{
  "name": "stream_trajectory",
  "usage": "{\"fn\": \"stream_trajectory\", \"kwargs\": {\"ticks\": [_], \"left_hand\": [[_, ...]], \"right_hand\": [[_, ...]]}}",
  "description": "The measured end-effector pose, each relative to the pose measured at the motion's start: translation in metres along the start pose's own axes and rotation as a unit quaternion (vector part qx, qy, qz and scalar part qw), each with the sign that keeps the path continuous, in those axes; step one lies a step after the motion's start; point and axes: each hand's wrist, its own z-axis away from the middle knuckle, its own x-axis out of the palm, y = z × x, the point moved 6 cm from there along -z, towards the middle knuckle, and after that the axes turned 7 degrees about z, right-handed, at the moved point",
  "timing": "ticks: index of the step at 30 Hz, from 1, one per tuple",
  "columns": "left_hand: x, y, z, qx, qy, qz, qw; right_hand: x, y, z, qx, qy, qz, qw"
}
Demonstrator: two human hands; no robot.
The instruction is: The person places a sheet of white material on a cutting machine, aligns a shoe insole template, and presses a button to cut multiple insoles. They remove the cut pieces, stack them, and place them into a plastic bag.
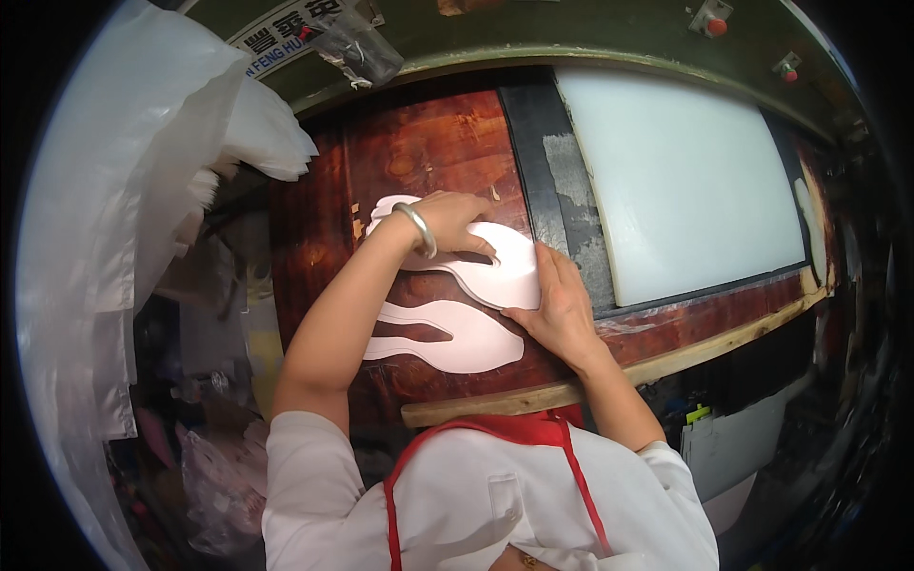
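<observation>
A stack of pale pink, shoe-upper-shaped cut pieces lies on the reddish-brown wooden board. My left hand, a silvery bangle at its wrist, holds the stack's far side, with the thumb reaching into the opening of the shape. Some of its fingers are hidden. Around the rounded right end closes my right hand, thumb at the near edge and fingers along the far edge. A second pale pink stack of the same shape lies just nearer to me, untouched, its opening pointing left.
Right of the wooden board lies a thick white cutting slab on a dark bed. A green machine beam with red buttons runs along the back. Plastic sheeting hangs at left. A wooden strip edges the front.
</observation>
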Motion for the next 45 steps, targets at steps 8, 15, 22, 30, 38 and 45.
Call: {"fn": "stream_trajectory", "kwargs": {"ticks": [8, 15, 22, 30, 38, 45], "left_hand": [[0.009, -0.001, 0.005, -0.037, -0.049, -0.005, 0.998], [-0.013, 0.049, 0.094, 0.066, 0.217, 0.127, 0.966], [-0.048, 0.069, 0.116, 0.244, 0.447, 0.22, 0.832], [0.027, 0.059, 0.118, 0.267, 0.604, 0.317, 0.681], [-0.002, 0.092, 0.262, 0.232, 0.629, 0.274, 0.69], [0.106, 0.044, 0.431, 0.058, 0.688, 0.302, 0.657]], "right_hand": [[-0.007, -0.002, 0.005, -0.03, -0.002, -0.024, 0.999], [-0.016, 0.013, -0.004, 0.169, 0.05, -0.43, 0.885], [-0.04, -0.002, -0.056, -0.061, 0.152, -0.668, 0.726], [0.032, -0.031, -0.061, -0.078, 0.07, -0.619, 0.778], [-0.014, -0.151, -0.049, -0.175, 0.053, -0.644, 0.743], [0.008, -0.27, -0.006, -0.181, -0.052, -0.505, 0.842]]}}
